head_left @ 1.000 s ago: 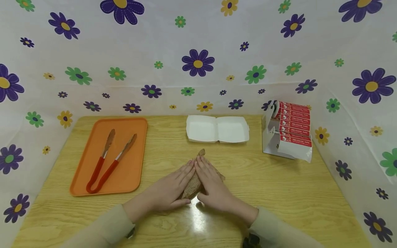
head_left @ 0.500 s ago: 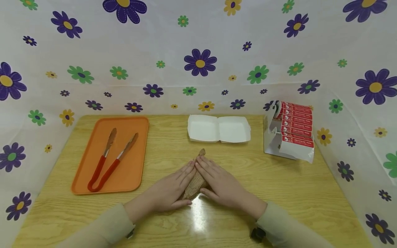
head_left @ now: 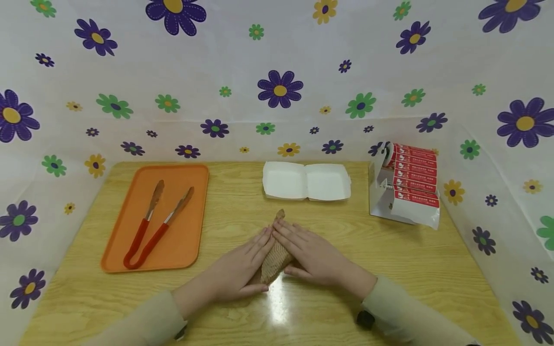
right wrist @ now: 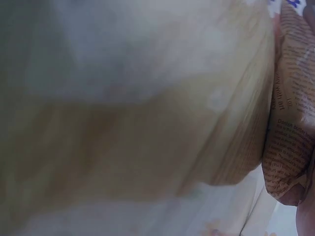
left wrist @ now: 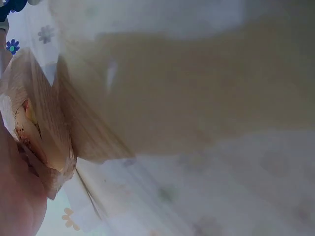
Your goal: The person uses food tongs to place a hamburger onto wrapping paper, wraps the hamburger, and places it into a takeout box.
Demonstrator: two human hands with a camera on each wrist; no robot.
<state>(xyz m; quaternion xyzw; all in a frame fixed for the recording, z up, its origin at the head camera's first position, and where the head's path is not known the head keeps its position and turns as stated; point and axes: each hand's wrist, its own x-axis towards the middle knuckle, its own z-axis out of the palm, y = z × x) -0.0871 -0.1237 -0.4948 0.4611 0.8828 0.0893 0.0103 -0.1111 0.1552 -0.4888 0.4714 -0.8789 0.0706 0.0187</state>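
Observation:
A wrapped piece of food (head_left: 276, 262) in brown printed paper stands on the wooden table between both hands. In the left wrist view the paper gapes at one side, baring what looks like a filled bun (left wrist: 37, 132). My left hand (head_left: 240, 269) rests along the left side of the paper, its fingers straight and slanting forward. From the other side my right hand (head_left: 318, 254) presses on the paper with fingers extended, fingertips meeting the left ones near the pointed far end. Printed lettering covers the wrapping paper (right wrist: 290, 118) in the right wrist view. The underside is hidden.
An orange tray (head_left: 190, 230) at the left bears red-handled tongs (head_left: 147, 240). An unfolded white paper box (head_left: 307, 182) lies at the back middle. A metal dispenser (head_left: 381, 202) with a roll of red-and-white labels (head_left: 415, 175) stands at the back right.
My right hand has shifted slightly to the right, and more of the wrapped food shows between the hands. The left hand has stayed nearly in place.

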